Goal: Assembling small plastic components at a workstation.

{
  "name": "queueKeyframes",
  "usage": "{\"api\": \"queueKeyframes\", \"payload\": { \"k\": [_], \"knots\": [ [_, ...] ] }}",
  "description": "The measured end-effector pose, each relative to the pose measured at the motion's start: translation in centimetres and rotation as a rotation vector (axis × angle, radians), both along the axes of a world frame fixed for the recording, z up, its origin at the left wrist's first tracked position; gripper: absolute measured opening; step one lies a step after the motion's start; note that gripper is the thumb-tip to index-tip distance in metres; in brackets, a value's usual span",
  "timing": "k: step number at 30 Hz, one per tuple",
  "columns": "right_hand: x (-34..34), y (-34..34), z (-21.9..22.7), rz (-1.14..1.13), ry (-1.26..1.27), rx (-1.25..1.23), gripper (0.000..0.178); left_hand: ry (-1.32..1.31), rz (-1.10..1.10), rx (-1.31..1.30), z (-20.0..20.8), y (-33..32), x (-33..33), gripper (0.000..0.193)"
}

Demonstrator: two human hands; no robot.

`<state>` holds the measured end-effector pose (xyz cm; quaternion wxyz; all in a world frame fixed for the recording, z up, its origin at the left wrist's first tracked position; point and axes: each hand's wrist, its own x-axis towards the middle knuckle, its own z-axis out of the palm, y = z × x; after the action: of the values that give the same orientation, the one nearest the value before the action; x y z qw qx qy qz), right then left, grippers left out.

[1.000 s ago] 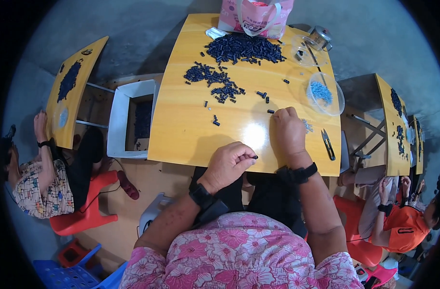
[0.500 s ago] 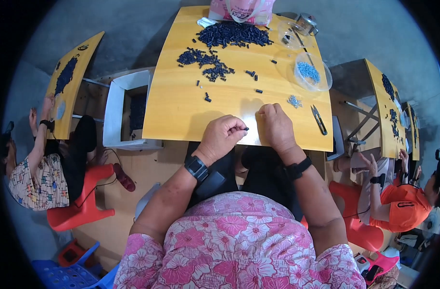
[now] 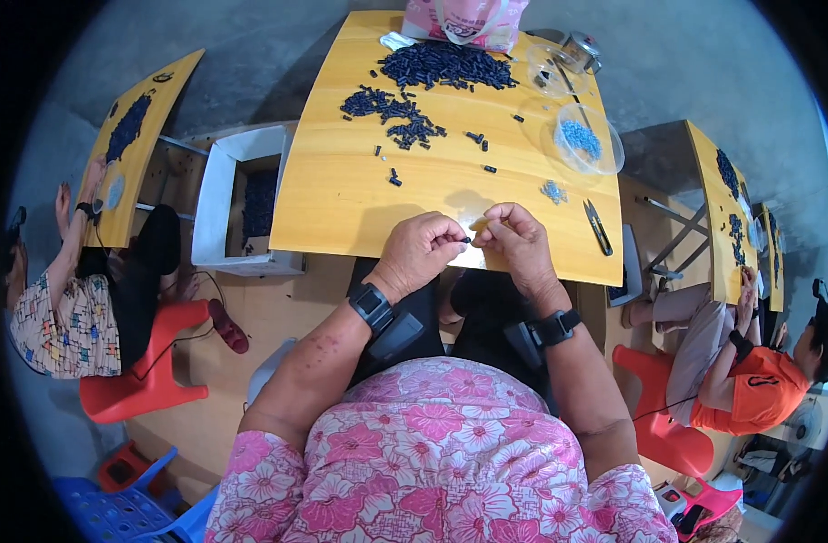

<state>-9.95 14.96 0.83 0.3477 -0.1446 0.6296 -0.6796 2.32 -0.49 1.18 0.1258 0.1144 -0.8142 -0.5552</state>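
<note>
Tabletop of yellow wood (image 3: 332,199) is taken as the clock, 12 being at its far edge. Toward 9 o'clock, beside the table, a white open box (image 3: 216,199) is placed, with dark contents seen inside. At 12 a pink bag (image 3: 502,36) is set; just nearer, a wide heap of black pieces (image 3: 445,68) is spread, and a smaller heap (image 3: 400,113) is scattered toward 10. At 6, near the front edge, the left hand (image 3: 425,244) is closed, with a small black piece (image 3: 468,241) pinched between thumb and forefinger. Just beside it, the right hand (image 3: 515,239) is bent, its thumb and forefinger brought close to that piece; whether anything is gripped there cannot be told. At 3 a clear plastic bowl (image 3: 610,156) is seen, with tiny blue bits (image 3: 579,138) heaped inside. At 4 dark-handled snips (image 3: 598,226) are laid, and nearer the middle a little cluster of pale bits (image 3: 553,192) is strewn.
</note>
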Motion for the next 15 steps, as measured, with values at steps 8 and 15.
{"api": "queueKeyframes", "payload": {
  "k": [8, 15],
  "knots": [
    [0.1, 0.3, 0.7, -0.023, -0.129, -0.1, 0.014, 0.016, -0.004, -0.014, -0.1, -0.2, -0.3, 0.01],
    [0.7, 0.3, 1.6, 0.01, -0.116, -0.079, 0.015, -0.001, -0.006, -0.002, -0.2, -0.2, -0.3, 0.011]
  ]
}}
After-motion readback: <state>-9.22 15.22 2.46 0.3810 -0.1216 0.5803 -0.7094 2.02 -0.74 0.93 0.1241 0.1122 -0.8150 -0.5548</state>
